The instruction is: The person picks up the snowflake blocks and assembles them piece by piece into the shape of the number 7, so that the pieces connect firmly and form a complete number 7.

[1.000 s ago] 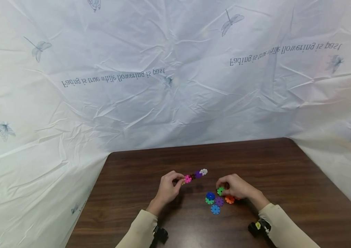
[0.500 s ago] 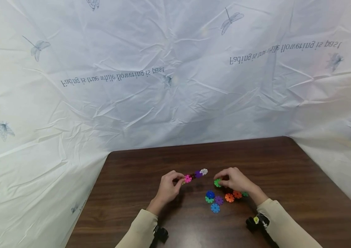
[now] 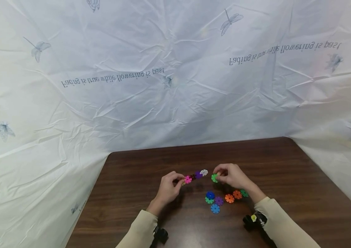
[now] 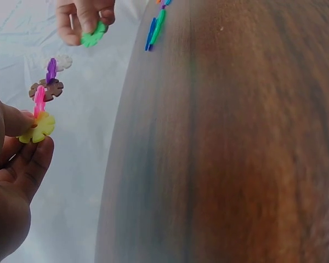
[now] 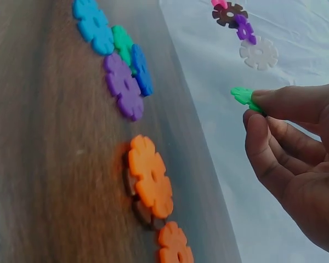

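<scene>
While a chain of five notched flower-shaped discs (image 3: 193, 177) is held up just below the centre of the head view, the left hand (image 3: 168, 187) pinches its yellow end disc (image 4: 38, 130) between thumb and fingers. From there run one pink disc (image 4: 39, 101), one brown disc (image 4: 54, 89), one purple disc (image 4: 51, 70) and one white disc (image 3: 204, 172). Near the white end but apart from it, the right hand (image 3: 232, 176), fingers bent, pinches one bright green disc (image 3: 214, 178).

Seven loose discs show lower in the frame, right of centre: one dark blue disc (image 3: 210, 195) overlapping one mint green disc (image 3: 208, 200), one violet disc (image 3: 219, 200), one light blue disc (image 3: 215, 209), two orange discs (image 3: 229, 198) and one darker green disc (image 3: 244, 193), rightmost. They lie on a dark wood-grain table (image 3: 125, 206); behind it, a creased white sheet (image 3: 175, 113) fills the upper frame.
</scene>
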